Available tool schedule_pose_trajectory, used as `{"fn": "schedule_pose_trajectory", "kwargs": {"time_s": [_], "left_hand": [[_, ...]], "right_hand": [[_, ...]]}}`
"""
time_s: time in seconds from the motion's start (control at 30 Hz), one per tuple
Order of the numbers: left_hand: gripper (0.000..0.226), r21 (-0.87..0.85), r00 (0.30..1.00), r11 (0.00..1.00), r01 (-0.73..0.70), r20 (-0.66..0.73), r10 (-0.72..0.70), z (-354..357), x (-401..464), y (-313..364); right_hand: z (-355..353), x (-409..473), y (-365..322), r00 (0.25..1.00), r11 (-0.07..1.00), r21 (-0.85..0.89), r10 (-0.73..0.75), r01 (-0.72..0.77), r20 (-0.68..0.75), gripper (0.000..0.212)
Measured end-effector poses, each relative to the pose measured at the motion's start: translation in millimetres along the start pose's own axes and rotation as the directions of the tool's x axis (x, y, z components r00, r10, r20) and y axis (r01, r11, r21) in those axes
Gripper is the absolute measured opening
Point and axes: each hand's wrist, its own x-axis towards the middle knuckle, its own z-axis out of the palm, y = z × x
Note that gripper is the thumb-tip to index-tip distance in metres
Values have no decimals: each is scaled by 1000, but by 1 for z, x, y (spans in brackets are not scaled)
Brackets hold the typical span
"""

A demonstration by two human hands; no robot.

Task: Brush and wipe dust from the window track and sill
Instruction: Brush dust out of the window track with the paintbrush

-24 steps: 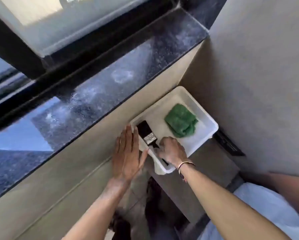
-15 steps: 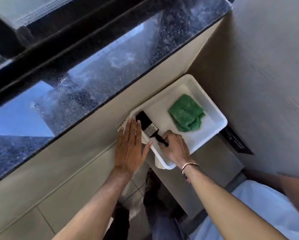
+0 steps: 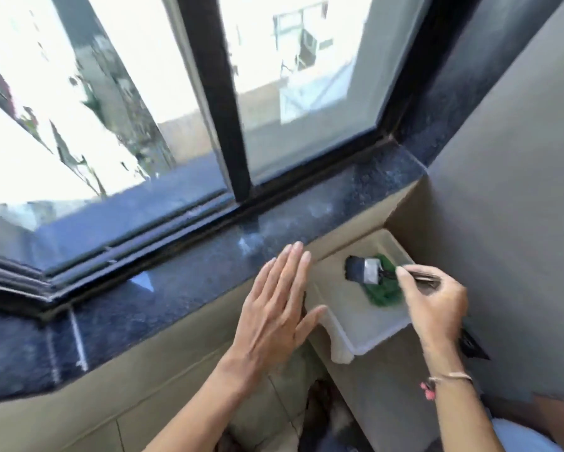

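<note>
Brush [image 3: 365, 270] (dark bristles) in right hand [image 3: 432, 303]

your light comes from outside, through the window glass [image 3: 306, 102], and it is strong: the left panes are blown out to near white, with little detail left in them. the dark stone sill [image 3: 182, 282] picks up a pale blue sheen and some whitish patches. below the sill the wall and floor sit in dimmer, even shade, and the tray [image 3: 362, 324] looks grey rather than white. the whole picture is soft with motion blur; your hands, the left hand [image 3: 274, 308] and the right hand [image 3: 434, 305], have smeared edges, and the brush [image 3: 364, 270] is fuzzy. the wide lens bends the window frame [image 3: 218, 93] outward near the edges.
</note>
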Motion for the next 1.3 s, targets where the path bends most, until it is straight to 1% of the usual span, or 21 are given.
{"fn": "schedule_pose_trajectory", "kwargs": {"time_s": [0.07, 0.13, 0.2, 0.27, 0.43, 0.5, 0.53, 0.6, 0.63, 0.7, 0.73, 0.77, 0.8, 0.87, 0.9, 0.97, 1.03, 1.1, 1.17, 1.23, 1.3], "left_hand": [[76, 55, 994, 994, 94, -59, -91, -46, -8, -36], [76, 112, 968, 962, 248, -59, -243, -83, -21, -79], [78, 149, 926, 915, 376, -15, -378, -109, -38, -120], [82, 197, 895, 884, 424, 54, -442, -124, -55, -156], [105, 232, 826, 833, 502, 160, -541, -133, -72, -208], [111, 224, 813, 830, 511, 188, -551, -126, -74, -215], [112, 221, 808, 829, 514, 199, -555, -121, -74, -217], [108, 235, 792, 826, 513, 241, -561, -114, -75, -221], [107, 246, 783, 825, 509, 267, -562, -113, -76, -222], [105, 254, 780, 824, 507, 272, -564, -113, -77, -225], [104, 255, 783, 822, 509, 259, -565, -113, -78, -226], [103, 256, 785, 819, 514, 246, -569, -114, -80, -227], [102, 254, 784, 814, 523, 233, -576, -114, -82, -228], [102, 250, 776, 808, 534, 236, -585, -114, -84, -228], [102, 252, 771, 808, 533, 249, -586, -114, -85, -228], [101, 256, 770, 811, 526, 261, -582, -114, -85, -228], [100, 263, 772, 809, 525, 252, -583, -113, -84, -228], [101, 269, 770, 807, 526, 253, -586, -113, -83, -228], [102, 279, 773, 808, 520, 249, -583, -111, -83, -229], [103, 286, 777, 809, 514, 244, -580, -109, -83, -230], [104, 290, 779, 811, 508, 248, -577, -108, -83, -231]], "right_hand": [[-3, -12, -42, 999, 968, 248, 36, -41, 26, 11], [7, -27, -85, 995, 899, 433, 23, -61, 93, 15], [31, -46, -125, 983, 840, 539, -39, -66, 180, 20], [68, -67, -165, 961, 822, 566, -110, -55, 253, 20], [175, -108, -243, 863, 894, 418, -335, 164, 379, 9], [208, -110, -259, 814, 909, 204, -416, 363, 406, 13], [219, -108, -264, 778, 873, 52, -458, 485, 430, 17], [228, -105, -270, 723, 756, -157, -511, 635, 465, 19], [229, -102, -271, 704, 698, -215, -549, 683, 451, 19], [225, -97, -272, 652, 602, -252, -677, 758, 342, 17], [223, -97, -273, 630, 587, -229, -723, 777, 283, 17], [223, -98, -275, 630, 608, -168, -736, 776, 247, 17], [224, -100, -277, 648, 648, -93, -722, 756, 243, 18], [230, -103, -277, 699, 732, -15, -643, 681, 314, 19], [233, -104, -275, 706, 749, -33, -608, 661, 363, 20], [235, -102, -268, 696, 712, -131, -601, 690, 394, 23], [229, -95, -264, 680, 653, -205, -661, 730, 317, 20], [221, -93, -261, 655, 637, -155, -726, 755, 208, 15], [220, -99, -261, 680, 691, 9, -713, 723, 171, 13], [225, -104, -257, 726, 757, 102, -649, 645, 227, 14], [230, -105, -249, 731, 768, 35, -621, 639, 285, 13]]}}
